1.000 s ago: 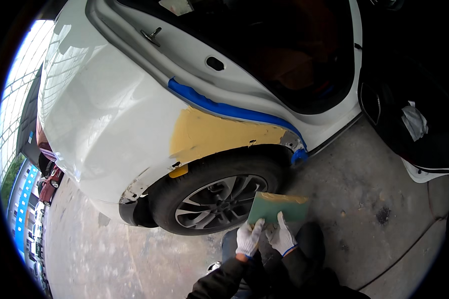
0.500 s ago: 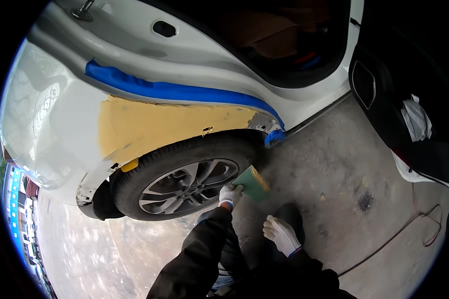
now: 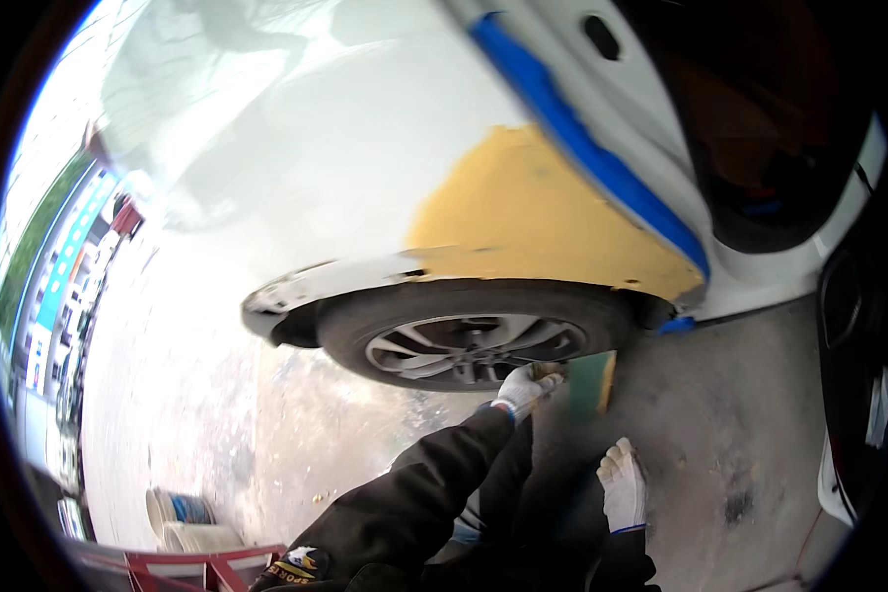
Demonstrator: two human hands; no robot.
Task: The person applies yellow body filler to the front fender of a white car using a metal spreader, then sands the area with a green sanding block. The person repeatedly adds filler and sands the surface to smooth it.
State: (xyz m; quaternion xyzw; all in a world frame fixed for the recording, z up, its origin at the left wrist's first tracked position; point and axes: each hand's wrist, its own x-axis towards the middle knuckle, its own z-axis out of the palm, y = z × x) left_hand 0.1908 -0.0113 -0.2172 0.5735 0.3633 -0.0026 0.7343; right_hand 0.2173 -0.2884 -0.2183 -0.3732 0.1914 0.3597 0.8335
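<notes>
My left hand (image 3: 528, 387), in a white knit glove, is closed on the near edge of a flat green putty spreader (image 3: 588, 387). Tan filler coats the spreader's right edge. It is in front of the lower right of the car wheel (image 3: 476, 347), apart from the body. My right hand (image 3: 622, 485), gloved too, hangs low over the floor with loosely bent fingers and nothing visible in it. Above the wheel, a tan filler patch (image 3: 553, 212) covers part of the white rear fender (image 3: 326, 148). Blue masking tape (image 3: 602, 158) borders the patch along the door opening.
The open car door (image 3: 853, 326) stands at the right. Chips and dark holes mark the wheel arch's left lip (image 3: 340, 278). At lower left are buckets (image 3: 183, 513) and a red metal frame (image 3: 202, 569). Concrete floor (image 3: 296, 424) extends around the wheel.
The view has swung left, so the car appears farther right and buckets now show at lower left. The left hand still holds the spreader, now more upright; the right hand stays low.
</notes>
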